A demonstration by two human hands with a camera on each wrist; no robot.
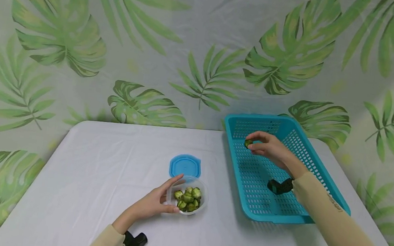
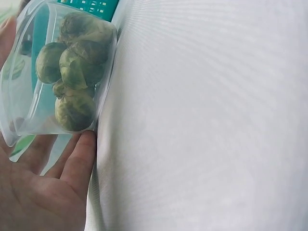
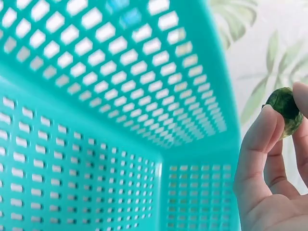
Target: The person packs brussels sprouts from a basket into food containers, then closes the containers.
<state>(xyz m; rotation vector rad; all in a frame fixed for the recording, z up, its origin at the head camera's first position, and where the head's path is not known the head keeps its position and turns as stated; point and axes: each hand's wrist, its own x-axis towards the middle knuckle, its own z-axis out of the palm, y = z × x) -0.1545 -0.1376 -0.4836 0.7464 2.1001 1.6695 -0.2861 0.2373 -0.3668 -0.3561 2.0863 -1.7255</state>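
My right hand [image 1: 267, 148] pinches a Brussels sprout [image 1: 248, 143] between thumb and fingertips, over the left part of the turquoise basket [image 1: 250, 211]. In the right wrist view that sprout [image 3: 286, 108] shows dark green between the fingers. My left hand [image 1: 154, 202] holds a clear plastic container [image 1: 204, 204] from its left side, thumb at the front and fingers behind. Several Brussels sprouts [image 1: 187, 198] lie inside the container, also visible through its wall in the left wrist view. The container stands upright on the table.
Just behind the container lies a blue lid [image 1: 185, 165] on the white-covered table [image 1: 103, 161]. The perforated basket takes up the table's right side, its walls rising around its floor. A leaf-patterned cloth [image 1: 145, 63] hangs behind the table.
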